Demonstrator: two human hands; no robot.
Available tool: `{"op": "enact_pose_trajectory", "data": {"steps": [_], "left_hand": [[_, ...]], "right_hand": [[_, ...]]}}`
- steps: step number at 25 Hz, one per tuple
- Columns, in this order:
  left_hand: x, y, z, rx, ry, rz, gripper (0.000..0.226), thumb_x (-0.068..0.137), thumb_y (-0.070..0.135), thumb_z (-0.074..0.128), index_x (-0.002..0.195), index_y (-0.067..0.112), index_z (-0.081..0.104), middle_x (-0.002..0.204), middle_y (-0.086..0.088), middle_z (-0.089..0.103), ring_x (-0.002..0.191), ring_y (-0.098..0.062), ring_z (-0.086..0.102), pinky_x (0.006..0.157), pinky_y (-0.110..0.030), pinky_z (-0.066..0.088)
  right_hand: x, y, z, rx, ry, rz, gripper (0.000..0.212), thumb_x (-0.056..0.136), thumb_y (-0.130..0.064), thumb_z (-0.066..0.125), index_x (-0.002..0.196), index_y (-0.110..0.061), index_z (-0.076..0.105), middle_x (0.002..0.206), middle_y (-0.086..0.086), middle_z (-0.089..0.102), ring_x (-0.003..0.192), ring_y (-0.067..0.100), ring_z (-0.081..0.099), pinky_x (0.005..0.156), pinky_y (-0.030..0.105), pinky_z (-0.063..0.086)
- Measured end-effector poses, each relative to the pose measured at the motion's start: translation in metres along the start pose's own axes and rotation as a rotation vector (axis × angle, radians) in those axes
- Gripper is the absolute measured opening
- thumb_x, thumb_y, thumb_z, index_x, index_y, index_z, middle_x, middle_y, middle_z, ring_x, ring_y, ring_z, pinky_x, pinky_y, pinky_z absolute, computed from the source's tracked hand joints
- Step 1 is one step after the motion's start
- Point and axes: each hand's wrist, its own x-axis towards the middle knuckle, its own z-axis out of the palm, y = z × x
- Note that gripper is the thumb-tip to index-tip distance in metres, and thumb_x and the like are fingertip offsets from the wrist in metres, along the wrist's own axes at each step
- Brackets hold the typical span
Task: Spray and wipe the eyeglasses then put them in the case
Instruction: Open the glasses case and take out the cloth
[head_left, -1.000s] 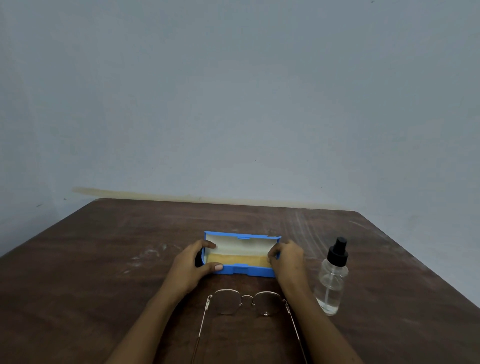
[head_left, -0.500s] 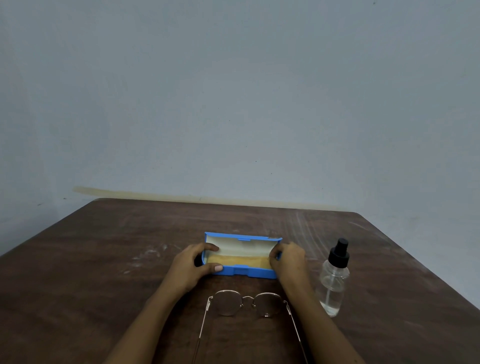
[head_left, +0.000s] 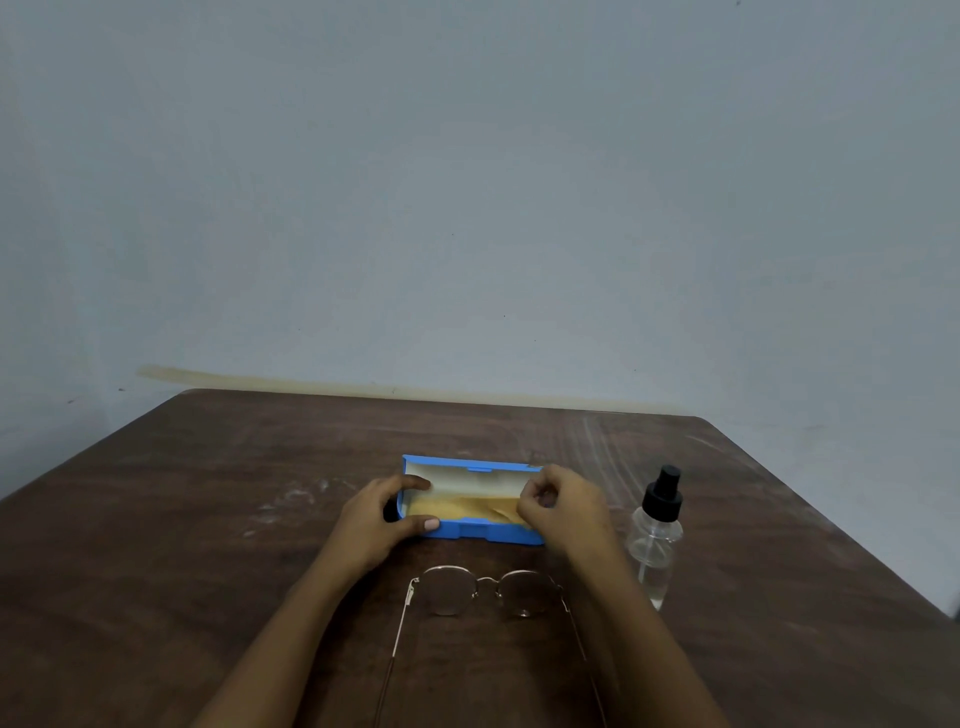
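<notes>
The left hand (head_left: 371, 525) grips the left end of the open blue eyeglass case (head_left: 485, 532), with its thumb lying along the front rim and a fingertip curled over onto the pale inside of the raised lid. The right hand (head_left: 569, 506) is bunched at the case's right end, fingers curled and thumb and fingertips drawn together on the yellow cloth (head_left: 470, 509) that lies in the tray; the cloth is rumpled into a fold just beside them. The case sits about midway across the dark wooden table (head_left: 208, 519), its lid standing up on the side toward the far edge. Nearer the person's edge, between the two forearms and apart from the case, the thin metal-framed eyeglasses (head_left: 488, 590) rest with the temples unfolded and pointing to the near edge. Toward the right edge, near the right hand but not touching it, a clear spray bottle (head_left: 653, 551) with a black pump top stands upright.
</notes>
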Motion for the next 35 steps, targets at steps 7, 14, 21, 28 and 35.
{"op": "enact_pose_trajectory", "data": {"steps": [7,14,21,28,35], "left_hand": [[0.000,0.001,0.000,0.008,-0.045,-0.009,0.044,0.075,0.027,0.070,0.116,0.027,0.055,0.124,0.000,0.049,0.106,-0.009,0.042,0.088,-0.024,0.035],[0.000,0.003,0.000,0.027,-0.059,0.020,0.031,0.077,0.028,0.067,0.090,0.051,0.051,0.141,-0.006,0.034,0.131,-0.023,0.030,0.105,-0.041,0.033],[-0.003,0.009,0.007,0.023,0.041,0.021,0.026,0.075,0.024,0.069,0.075,0.047,0.055,0.146,-0.005,0.030,0.135,-0.026,0.026,0.106,-0.057,0.030],[-0.002,0.010,0.004,0.044,0.086,0.028,0.030,0.074,0.022,0.070,0.076,0.046,0.052,0.145,-0.002,0.032,0.134,-0.027,0.024,0.108,-0.052,0.027],[-0.005,0.007,0.001,0.160,0.044,0.078,0.052,0.070,0.035,0.071,0.115,0.040,0.045,0.149,0.004,0.022,0.136,-0.023,0.018,0.109,-0.047,0.018]], "right_hand": [[-0.004,-0.007,-0.007,0.516,-0.098,0.116,0.017,0.086,-0.010,0.055,0.073,-0.021,0.053,0.078,-0.003,0.056,0.079,0.013,0.054,0.067,0.027,0.045],[-0.007,-0.011,-0.005,0.591,-0.128,0.129,0.014,0.092,-0.015,0.048,0.079,-0.020,0.050,0.078,-0.002,0.053,0.074,0.012,0.051,0.059,0.024,0.040],[-0.006,-0.008,-0.002,0.660,-0.111,0.151,0.016,0.092,-0.015,0.048,0.078,-0.023,0.049,0.081,0.005,0.056,0.081,0.022,0.054,0.068,0.039,0.044],[-0.008,-0.010,-0.006,0.811,-0.194,0.050,0.013,0.087,-0.010,0.057,0.094,-0.020,0.055,0.085,0.006,0.064,0.081,0.018,0.063,0.081,0.037,0.052],[-0.013,-0.016,-0.008,0.783,-0.391,-0.146,0.045,0.073,0.011,0.052,0.101,-0.023,0.059,0.099,-0.008,0.066,0.094,0.004,0.063,0.081,0.020,0.051]]}}
